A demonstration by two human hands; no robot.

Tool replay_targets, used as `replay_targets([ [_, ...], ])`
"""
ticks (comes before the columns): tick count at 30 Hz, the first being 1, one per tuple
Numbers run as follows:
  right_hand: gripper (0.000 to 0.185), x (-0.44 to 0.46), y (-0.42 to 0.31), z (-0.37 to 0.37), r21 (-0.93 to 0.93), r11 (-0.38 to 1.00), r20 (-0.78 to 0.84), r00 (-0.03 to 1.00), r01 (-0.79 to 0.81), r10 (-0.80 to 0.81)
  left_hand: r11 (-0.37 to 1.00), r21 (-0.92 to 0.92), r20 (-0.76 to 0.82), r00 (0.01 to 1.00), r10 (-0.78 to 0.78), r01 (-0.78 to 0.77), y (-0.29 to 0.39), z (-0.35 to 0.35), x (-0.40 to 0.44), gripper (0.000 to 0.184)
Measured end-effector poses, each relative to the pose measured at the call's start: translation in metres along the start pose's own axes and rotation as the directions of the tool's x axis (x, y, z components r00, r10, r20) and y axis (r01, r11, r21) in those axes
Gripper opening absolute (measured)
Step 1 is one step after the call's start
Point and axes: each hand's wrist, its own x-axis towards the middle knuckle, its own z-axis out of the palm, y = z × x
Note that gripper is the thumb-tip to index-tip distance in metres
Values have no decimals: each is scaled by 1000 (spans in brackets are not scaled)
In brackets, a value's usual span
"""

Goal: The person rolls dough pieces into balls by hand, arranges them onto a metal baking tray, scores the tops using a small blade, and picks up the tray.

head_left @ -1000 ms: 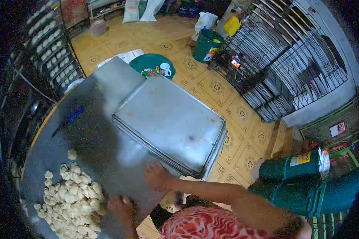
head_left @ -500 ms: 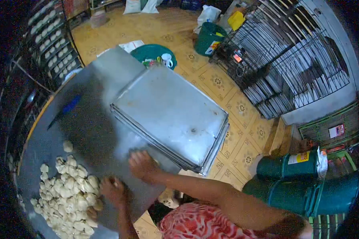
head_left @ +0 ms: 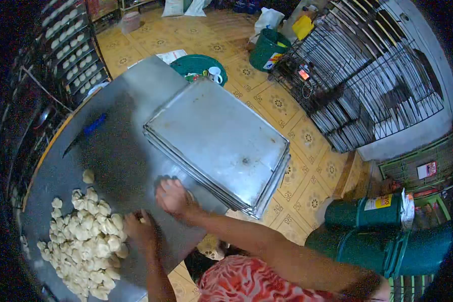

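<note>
A heap of pale dough pieces [head_left: 85, 239] covers the near left of the grey metal table [head_left: 136, 93]. My left hand [head_left: 142, 229] rests at the heap's right edge with its fingers curled down; what lies under them is hidden. Farther right, my right hand [head_left: 175, 199] is cupped against the tabletop, and a pale bit of dough [head_left: 190, 195] shows by its thumb side. One separate dough ball [head_left: 88, 176] sits beyond the heap. A knife with a blue handle [head_left: 94, 124] lies near the table's left edge.
Stacked metal baking trays [head_left: 219, 141] stand right of my hands, overhanging the table edge. Beyond are a green basin [head_left: 186, 63] with a white mug [head_left: 215, 74], a green bin [head_left: 268, 50] and a tray rack [head_left: 357, 85]. Dough-filled shelves [head_left: 73, 50] stand left; green drums [head_left: 367, 236] right.
Both hands have shifted slightly away from me and to the left along the tabletop. The camera view has moved a little; the dough heap and the trays look the same.
</note>
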Motion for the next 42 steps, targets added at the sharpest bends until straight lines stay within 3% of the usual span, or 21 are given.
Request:
replay_targets([
  [3, 15, -38, 3, -5, -48, 991, 18, 992, 124, -123, 998, -7, 60, 996, -65, 65, -13, -8, -23, 30],
  [6, 13, -77, 8, -46, -181, 983, 134, 991, 16, 9, 994, -46, 48, 994, 103, -101, -33, -22, -63, 31],
  [7, 13, -70, 13, -39, -188, 982, 135, 991, 13, 13, 968, 104, -106, 965, 238, -227, -39, -8, -45, 32],
  [9, 15, -44, 13, -22, -256, 965, 272, 962, 52, 20, 943, 213, -165, 942, 293, -256, -19, -3, -21, 33],
  [11, 17, -15, 0, 0, -157, 987, 215, 974, -39, 73, 967, 178, -79, 977, 200, -184, -4, -4, -5, 33],
  [12, 19, -2, -4, 1, -71, 992, 130, 986, -100, 109, 991, 128, -21, 999, 45, -42, -13, 20, 7, 33],
  [13, 19, -10, -6, 6, -62, 993, 124, 987, -96, 103, 991, 91, 44, 993, -106, 102, -18, 26, 10, 33],
  [15, 18, -29, -3, 21, -130, 985, 54, 991, -116, 124, 983, -75, 116, 981, -156, 165, 14, -20, -10, 32],
  [16, 18, -34, -1, -4, -138, 985, 40, 993, -102, 109, 998, -12, 107, 992, -64, 66, 27, -46, -30, 32],
  [19, 16, -50, 3, -71, -156, 987, 397, 918, 45, 21, 985, 102, 61, 989, 135, -141, -25, -31, -61, 32],
  [21, 19, -43, 10, -64, -235, 958, 364, 929, 163, -69, 955, 148, 45, 966, 253, -257, -34, -14, -51, 32],
  [22, 19, -27, 18, -48, -237, 958, 371, 926, 164, -66, 928, 252, -110, 945, 308, -273, -21, -1, -27, 32],
  [24, 27, -11, 9, -12, -94, 995, 313, 947, -41, 69, 890, 364, -220, 904, 367, -273, 1, -5, -9, 32],
  [25, 27, -10, 9, -9, -95, 995, 308, 950, -29, 57, 971, 220, -91, 989, 115, -93, 16, -6, 2, 32],
  [26, 25, -12, 4, -7, -64, 996, 230, 971, -56, 69, 988, 109, 82, 989, -120, 111, 23, -13, 5, 32],
  [30, 17, -56, 12, -23, -88, 996, 136, 991, -3, 16, 998, 53, 208, 978, -23, 12, -24, -18, -61, 31],
  [33, 16, -50, 16, -51, -199, 974, 311, 950, 107, -41, 930, 220, -1, 954, 301, -293, -42, -8, -73, 31],
  [37, 18, -7, 2, -10, -133, 991, 285, 958, 8, 31, 985, 92, 14, 989, 146, -147, -1, -8, -7, 28],
  [39, 17, -1, -3, 3, -26, 986, 100, 981, -166, 168, 995, 67, 10, 997, 72, -73, 15, -19, -9, 28],
  [41, 16, -20, -1, -15, -80, 996, 89, 995, -43, 50, 1000, -4, 106, 994, 3, -2, 8, -23, -28, 30],
  [42, 17, -39, 4, -34, -58, 998, 238, 971, 3, 11, 999, -32, 130, 991, -17, 21, 2, -23, -37, 31],
])
